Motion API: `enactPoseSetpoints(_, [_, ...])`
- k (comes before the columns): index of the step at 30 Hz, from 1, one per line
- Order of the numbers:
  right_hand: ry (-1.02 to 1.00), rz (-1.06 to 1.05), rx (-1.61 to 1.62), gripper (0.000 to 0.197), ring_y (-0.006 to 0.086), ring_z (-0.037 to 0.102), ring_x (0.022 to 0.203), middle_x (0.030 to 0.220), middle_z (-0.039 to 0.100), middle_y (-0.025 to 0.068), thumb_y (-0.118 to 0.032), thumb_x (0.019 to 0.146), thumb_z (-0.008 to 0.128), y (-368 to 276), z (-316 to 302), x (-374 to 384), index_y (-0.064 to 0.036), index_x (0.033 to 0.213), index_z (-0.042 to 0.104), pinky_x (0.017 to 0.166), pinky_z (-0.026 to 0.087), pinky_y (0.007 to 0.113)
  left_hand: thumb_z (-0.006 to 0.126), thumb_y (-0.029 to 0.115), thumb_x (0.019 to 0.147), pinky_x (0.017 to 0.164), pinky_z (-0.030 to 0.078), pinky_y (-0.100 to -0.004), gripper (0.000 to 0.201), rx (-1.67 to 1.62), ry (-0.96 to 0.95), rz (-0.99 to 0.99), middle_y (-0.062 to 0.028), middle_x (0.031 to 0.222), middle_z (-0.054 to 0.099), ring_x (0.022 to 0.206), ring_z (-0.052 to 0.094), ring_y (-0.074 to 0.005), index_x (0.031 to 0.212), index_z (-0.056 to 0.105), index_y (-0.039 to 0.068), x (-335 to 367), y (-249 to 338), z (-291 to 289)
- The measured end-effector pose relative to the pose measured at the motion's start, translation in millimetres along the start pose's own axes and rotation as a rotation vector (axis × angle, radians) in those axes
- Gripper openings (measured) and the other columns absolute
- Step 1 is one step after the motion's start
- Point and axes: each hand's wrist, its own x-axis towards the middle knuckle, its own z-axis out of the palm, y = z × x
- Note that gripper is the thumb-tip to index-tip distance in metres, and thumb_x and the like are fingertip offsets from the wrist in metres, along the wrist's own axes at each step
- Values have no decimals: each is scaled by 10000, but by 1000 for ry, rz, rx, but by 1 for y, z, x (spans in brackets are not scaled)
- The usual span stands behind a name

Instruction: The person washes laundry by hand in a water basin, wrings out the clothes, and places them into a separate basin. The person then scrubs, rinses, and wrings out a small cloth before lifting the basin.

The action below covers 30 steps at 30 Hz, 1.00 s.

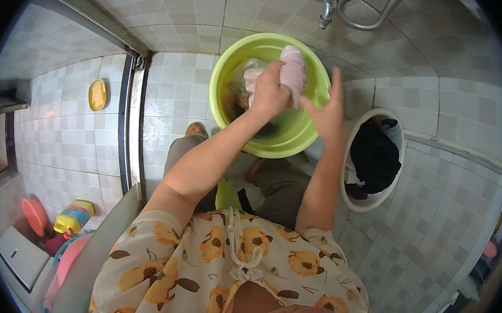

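Observation:
A lime-green basin with water and wet clothes in it stands before my legs. My left hand is closed on a pale pink cloth, whose bunched, twisted end sticks up past my fingers toward the far rim. More light pink fabric hangs beneath that hand, next to dark, partly sunken stuff in the water that I cannot make out. Over the basin's right rim, my right hand is open, its thumb and fingers apart and slightly blurred. It holds nothing.
Right of the basin stands a whitish bucket with dark clothes. A tap with a metal hose is on the far wall. Beyond the door track at left are a yellow soap dish and a yellow bottle.

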Motion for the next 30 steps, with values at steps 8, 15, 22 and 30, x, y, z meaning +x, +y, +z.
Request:
enactPoseSetpoints(8, [-359, -169, 331, 964, 263, 504, 1137, 1285, 476, 169, -143, 572, 840, 13, 9, 12, -62, 1381, 323, 954, 412, 358, 492, -31, 766, 891, 431, -298, 506, -362, -658, -302, -83, 1137, 555, 1011, 541, -186, 1264, 464, 52, 3, 20, -14])
enactPoseSetpoints(15, [-222, -79, 579, 713, 191, 563, 1016, 1126, 590, 134, -103, 626, 816, 20, 18, 10, 3, 1241, 473, 886, 447, 306, 520, -16, 804, 970, 396, -312, 537, -693, -539, -333, -101, 1246, 491, 1139, 486, -198, 1327, 421, 61, 4, 25, -10])
enactPoseSetpoints(22, [-40, 38, 646, 486, 151, 560, 975, 1103, 596, 113, -50, 762, 664, 44, 0, 18, 55, 1207, 499, 857, 445, 269, 548, 274, 861, 1031, 327, -368, 685, -596, -432, -318, -183, 1448, 273, 1271, 387, -258, 1434, 245, 55, 5, 53, -15])
enactPoseSetpoints(30, [-88, 169, 1073, 412, 174, 494, 1104, 1243, 506, 105, -139, 927, 515, 30, 12, 5, 13, 1301, 433, 949, 377, 284, 626, 536, 806, 939, 442, -421, 866, -853, -396, -739, -134, 1357, 400, 1179, 479, -258, 1418, 199, 97, 18, 6, 0])
